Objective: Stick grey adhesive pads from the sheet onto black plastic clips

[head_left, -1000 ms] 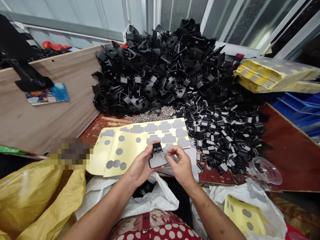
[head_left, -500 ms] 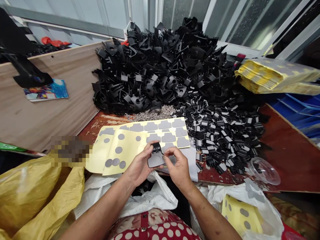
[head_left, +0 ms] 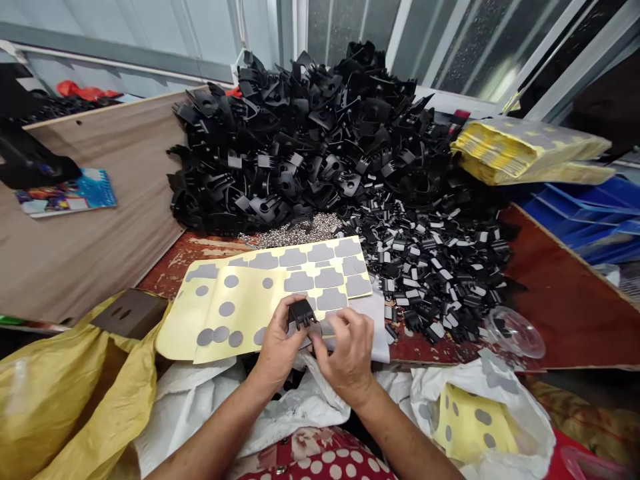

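My left hand (head_left: 278, 343) is closed round a small black toothed plastic part (head_left: 301, 313) with a grey face partly showing below it. At the lower right of that part is my right hand (head_left: 347, 353), its thumb near the part's edge and its fingers curled; whether it pinches anything is too small to tell. Under and behind both hands lie yellow backing sheets (head_left: 255, 293) with grey stickers (head_left: 299, 281), some round and some shaped like wide tabs.
Behind the sheets rises a big heap of black plastic parts (head_left: 320, 133), beside smaller black-and-grey pieces (head_left: 425, 267) and small metal springs (head_left: 300, 232). A clear plastic lid (head_left: 515, 332) lies right. White bags (head_left: 537, 427) and a yellow bag (head_left: 55, 387) hang in front.
The black part has turned in my left hand, so less of its grey face shows. My right hand has moved slightly left and down against it. The whole view has shifted.
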`<state>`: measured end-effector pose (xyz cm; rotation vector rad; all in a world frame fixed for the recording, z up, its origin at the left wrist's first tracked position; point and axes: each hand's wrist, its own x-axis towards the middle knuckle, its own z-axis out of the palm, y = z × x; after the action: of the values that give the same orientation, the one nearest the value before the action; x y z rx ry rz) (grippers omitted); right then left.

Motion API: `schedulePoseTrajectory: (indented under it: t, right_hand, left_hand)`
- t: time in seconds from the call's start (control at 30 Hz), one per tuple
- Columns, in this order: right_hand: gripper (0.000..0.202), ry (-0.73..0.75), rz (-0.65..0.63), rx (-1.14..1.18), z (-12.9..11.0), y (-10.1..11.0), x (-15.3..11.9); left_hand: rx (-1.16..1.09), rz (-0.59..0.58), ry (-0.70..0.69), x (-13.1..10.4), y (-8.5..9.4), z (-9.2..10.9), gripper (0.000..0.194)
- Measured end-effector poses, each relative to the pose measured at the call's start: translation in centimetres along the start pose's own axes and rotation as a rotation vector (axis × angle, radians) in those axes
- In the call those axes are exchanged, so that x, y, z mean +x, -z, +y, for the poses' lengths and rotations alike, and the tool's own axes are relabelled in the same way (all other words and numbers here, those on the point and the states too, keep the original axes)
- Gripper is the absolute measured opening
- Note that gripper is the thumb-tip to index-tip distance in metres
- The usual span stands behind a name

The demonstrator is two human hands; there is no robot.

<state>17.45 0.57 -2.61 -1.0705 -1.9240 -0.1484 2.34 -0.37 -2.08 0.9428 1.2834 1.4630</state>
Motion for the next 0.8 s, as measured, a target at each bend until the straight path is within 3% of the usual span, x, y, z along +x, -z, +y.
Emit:
schedulePoseTrajectory:
  t: [0.07, 0.17, 0.27, 0.33, 0.53, 0.67, 0.8]
  right_hand:
    - [0.05, -0.127, -0.047, 0.026, 0.6, 0.7, 0.2]
    - [0.027, -0.358, -0.25, 0.365, 1.1, 1.4, 0.7]
    - [0.015, -0.443, -0.434, 0.613, 0.8, 1.3, 1.4]
    - [0.014, -0.445, -0.455, 0.632, 0.2, 1.0, 1.6]
    - [0.01, -0.364, -0.29, 0.597, -0.3, 0.1, 1.4]
    - [0.007, -0.438, -0.357, 0.713, 0.3, -0.3, 2.0]
    - [0.011, -0.184, -0.402, 0.547, -0.5, 1.1, 3.2]
  left_hand:
    - [-0.016, 0.023, 0.033, -0.1, 0.4, 0.0, 0.039]
    - [-0.046, -0.014, 0.083, -0.2, 0.6, 0.5, 0.043]
    - [-0.088, -0.099, 0.149, -0.5, 0.5, 1.4, 0.047]
    - [-0.184, -0.135, 0.223, -0.8, 0.5, 1.9, 0.053]
    - [-0.567, -0.158, 0.493, -1.3, 1.6, 3.0, 0.047]
    - [-0.535, -0.162, 0.527, -2.0, 2.2, 3.5, 0.035]
    - [-0.486, -0.164, 0.464, -2.6, 2.7, 3.9, 0.035]
